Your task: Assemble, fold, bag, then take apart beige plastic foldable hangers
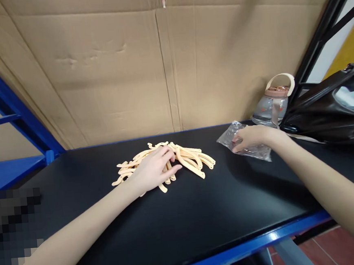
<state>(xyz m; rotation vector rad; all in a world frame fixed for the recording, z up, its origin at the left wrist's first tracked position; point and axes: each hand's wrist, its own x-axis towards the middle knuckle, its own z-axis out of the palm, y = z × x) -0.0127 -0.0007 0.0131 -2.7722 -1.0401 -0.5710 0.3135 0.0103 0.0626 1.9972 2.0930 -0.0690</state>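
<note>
A loose pile of cream-coloured curved plastic pieces (191, 160) lies on the black tabletop (184, 221). Over the middle of this pile rests my left hand (157, 166), its fingers apart and bent a little, touching or just above the pieces; some are hidden under it. To the right, my right hand (251, 138) has its thumb and fingers closed on a crumpled clear plastic bag (260, 152), which lies near the back of the table. Parts of the bag are covered by the hand.
A clear bottle (270, 109) with a pink lid and handle stands at the back right, beside a black bag (325, 112). Cardboard (114, 72) lines the back. A blue frame (18, 108) rises at the left.
</note>
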